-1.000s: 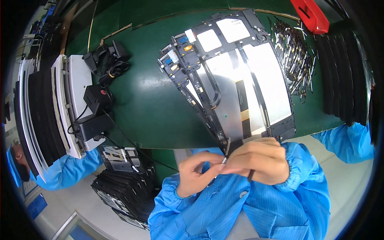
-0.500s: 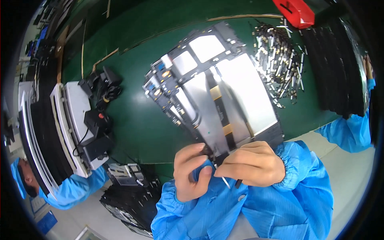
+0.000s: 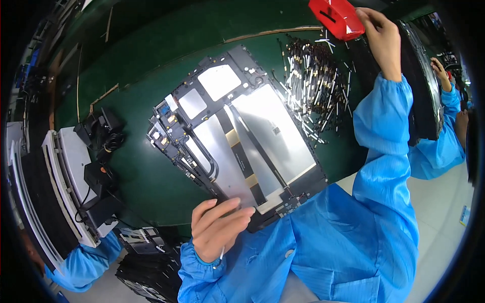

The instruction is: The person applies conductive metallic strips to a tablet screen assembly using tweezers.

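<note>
An opened tablet lies tilted on the green table, its silver plates, circuit board and dark flat ribbon cable exposed. At its lower left corner is my left hand, fingers bent against the frame's edge. A thin pale rod sticks out below that palm; the rest of it is hidden by the hand. Far to the upper right, my right hand reaches to a red open container. Its thumb and fingers are closed at the container's right rim, and what they pinch is not visible.
Many thin black-and-white strips lie heaped right of the tablet. Black panels stand stacked beyond them. At left are black adapters with cables and white-edged panels. More dark parts sit at lower left. Other people's blue sleeves show on both sides.
My right hand has left the tablet's lower edge and stretched up to the red container. My left hand stays at the tablet's lower corner, turned more palm-down. The view has shifted right.
</note>
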